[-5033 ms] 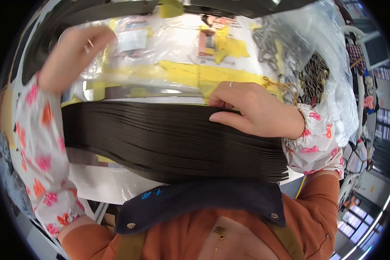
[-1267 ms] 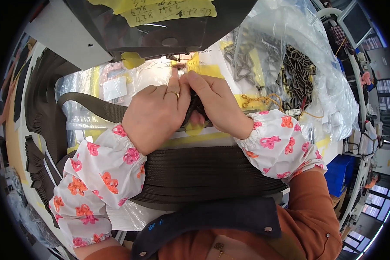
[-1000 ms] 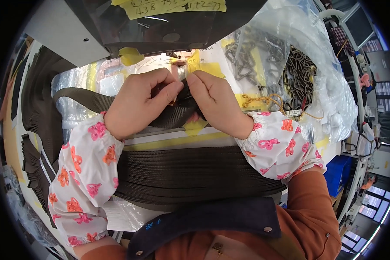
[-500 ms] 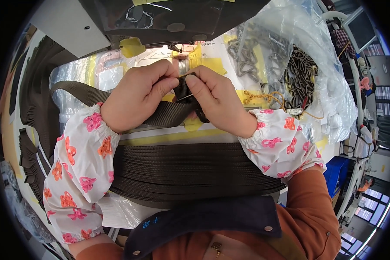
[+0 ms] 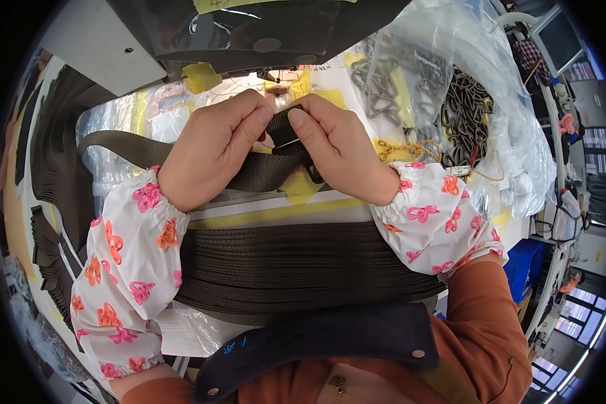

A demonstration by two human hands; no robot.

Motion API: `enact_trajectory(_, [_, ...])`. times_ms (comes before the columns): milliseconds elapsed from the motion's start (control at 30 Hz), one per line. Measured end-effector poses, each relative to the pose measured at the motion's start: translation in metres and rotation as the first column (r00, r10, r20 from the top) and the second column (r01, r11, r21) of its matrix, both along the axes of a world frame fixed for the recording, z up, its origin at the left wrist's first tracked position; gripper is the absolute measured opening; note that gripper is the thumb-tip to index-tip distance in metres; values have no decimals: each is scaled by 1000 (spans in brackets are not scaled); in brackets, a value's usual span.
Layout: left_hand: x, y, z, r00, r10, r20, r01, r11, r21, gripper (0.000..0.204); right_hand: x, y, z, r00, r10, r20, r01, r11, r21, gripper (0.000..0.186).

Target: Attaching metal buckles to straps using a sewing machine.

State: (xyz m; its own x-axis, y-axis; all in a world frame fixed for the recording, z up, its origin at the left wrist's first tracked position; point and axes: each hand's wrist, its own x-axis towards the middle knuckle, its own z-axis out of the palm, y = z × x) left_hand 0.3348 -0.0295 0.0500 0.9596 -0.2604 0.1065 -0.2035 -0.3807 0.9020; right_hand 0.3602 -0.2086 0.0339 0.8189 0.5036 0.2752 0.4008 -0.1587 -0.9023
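Note:
A dark olive webbing strap [image 5: 271, 174] loops out to the left and comes back between my hands. My left hand [image 5: 212, 151] is closed, thumb pressed against the forefinger beside the strap's folded end; what lies in that pinch is mostly hidden. My right hand [image 5: 337, 145] pinches the folded webbing between thumb and fingers. A thin bright line crosses the fold, and a small dark piece shows below the right fingers; I cannot make out what either is. Both hands are just in front of the lit needle area of a sewing machine [image 5: 249, 44].
A thick stack of dark webbing strips [image 5: 310, 262] lies between my forearms. More webbing [image 5: 64, 148] is piled at the left. On the right, a clear plastic bag [image 5: 512, 141] holds many dark metal triangle rings [image 5: 466, 114]; a yellow cord [image 5: 411, 148] lies near it. Further right stands a blue bin [image 5: 524, 269].
Both hands have shifted slightly away from me, toward the machine. The left fingertips have drawn a little apart from the right thumb, and more of the folded webbing shows between them.

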Motion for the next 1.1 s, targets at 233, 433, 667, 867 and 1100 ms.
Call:
enact_trajectory(233, [2,0,-4,957,-55,286,-12,974,227,16,-3,0,1,1000,5,26,-4,1000,-20,16])
enact_trajectory(433, [1,-5,-2,845,-86,528,-145,913,381,14,-2,0,6,999,-8,-44,7,1000,-27,19])
enact_trajectory(667, [-20,-15,8,657,-430,620,182,888,423,21,21,-1,21,509,99,-855,197,953,228,27])
enact_trajectory(867, [4,-1,-12,758,-34,651,-317,853,414,19,28,-12,20,458,152,-876,26,983,184,29])
enact_trajectory(1100, [12,3,-11,664,-256,702,-219,832,510,20,27,-16,18,602,186,-777,32,966,256,32])
